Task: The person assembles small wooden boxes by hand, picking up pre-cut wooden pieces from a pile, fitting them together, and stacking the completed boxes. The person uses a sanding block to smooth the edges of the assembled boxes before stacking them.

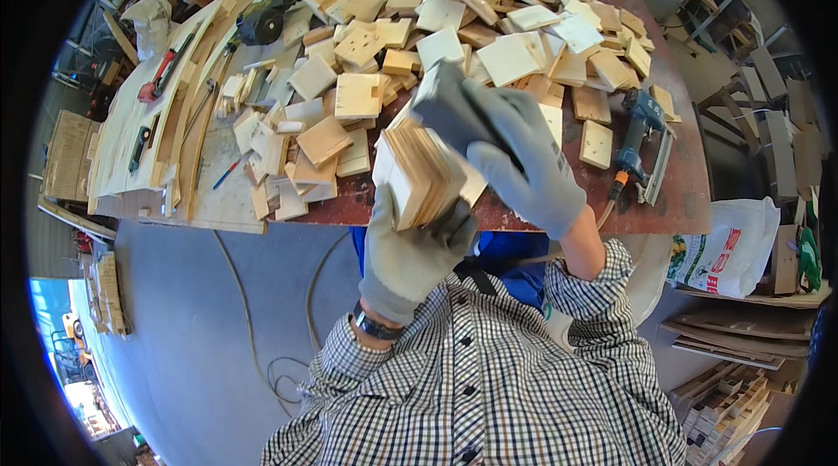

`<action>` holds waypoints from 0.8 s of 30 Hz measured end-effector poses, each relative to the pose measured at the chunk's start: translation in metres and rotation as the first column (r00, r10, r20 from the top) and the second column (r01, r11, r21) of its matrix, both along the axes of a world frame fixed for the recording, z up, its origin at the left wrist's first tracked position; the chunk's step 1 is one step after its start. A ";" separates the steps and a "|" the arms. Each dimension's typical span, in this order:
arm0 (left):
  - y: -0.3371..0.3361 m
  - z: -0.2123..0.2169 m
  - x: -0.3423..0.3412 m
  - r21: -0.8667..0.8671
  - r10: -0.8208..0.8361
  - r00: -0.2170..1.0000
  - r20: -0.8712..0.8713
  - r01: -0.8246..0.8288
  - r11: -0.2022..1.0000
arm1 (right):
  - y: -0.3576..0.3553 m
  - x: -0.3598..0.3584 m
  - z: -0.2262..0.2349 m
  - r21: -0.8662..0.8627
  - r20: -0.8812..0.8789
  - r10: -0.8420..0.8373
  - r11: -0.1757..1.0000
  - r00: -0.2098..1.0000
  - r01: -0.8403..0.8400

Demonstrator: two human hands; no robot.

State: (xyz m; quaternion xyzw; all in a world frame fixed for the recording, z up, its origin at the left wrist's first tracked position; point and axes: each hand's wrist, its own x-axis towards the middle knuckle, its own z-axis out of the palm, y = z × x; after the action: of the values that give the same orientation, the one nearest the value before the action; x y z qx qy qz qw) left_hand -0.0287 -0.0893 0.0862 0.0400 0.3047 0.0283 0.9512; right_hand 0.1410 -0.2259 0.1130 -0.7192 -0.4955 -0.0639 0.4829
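My left hand [400, 252], in a grey glove, is wrapped round the lower end of a pale wooden block [421, 171] with brown layered edges. The block is held up and tilted just above the table's near edge. My right hand [528, 165], gloved alike, grips a dark grey sanding block [452, 108] and holds it at the wooden block's upper end. Whether the two touch is hard to make out. Behind both hands lies a heap of loose wooden pieces [511, 60], mostly flat and squarish.
The dark red table [690, 195] carries a teal nail gun [642, 130] with a hose at right. Long boards [122, 169] lie at left with red-handled pliers [157, 78], a blue pencil [227, 173] and a black tool [264, 23]. A cable [240, 291] crosses the floor.
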 end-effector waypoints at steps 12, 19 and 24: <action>0.010 -0.027 0.000 0.214 -0.109 0.955 0.277 0.050 0.976 | 0.007 -0.064 -0.028 -0.078 0.200 0.016 0.997 0.980 0.000; 0.003 0.005 0.016 -0.026 0.026 0.997 -0.069 -0.028 0.999 | 0.027 0.001 -0.046 0.006 0.143 -0.262 0.964 0.954 0.264; 0.005 0.004 -0.002 0.101 -0.050 0.979 0.198 0.031 0.994 | 0.018 -0.012 -0.025 0.158 0.039 -0.245 0.959 0.969 0.236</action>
State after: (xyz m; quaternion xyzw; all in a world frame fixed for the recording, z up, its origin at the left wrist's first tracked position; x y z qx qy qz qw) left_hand -0.0310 -0.0846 0.0907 0.0895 0.2049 0.0277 0.9743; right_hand 0.1292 -0.2077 0.0879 -0.7329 -0.4120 -0.1809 0.5103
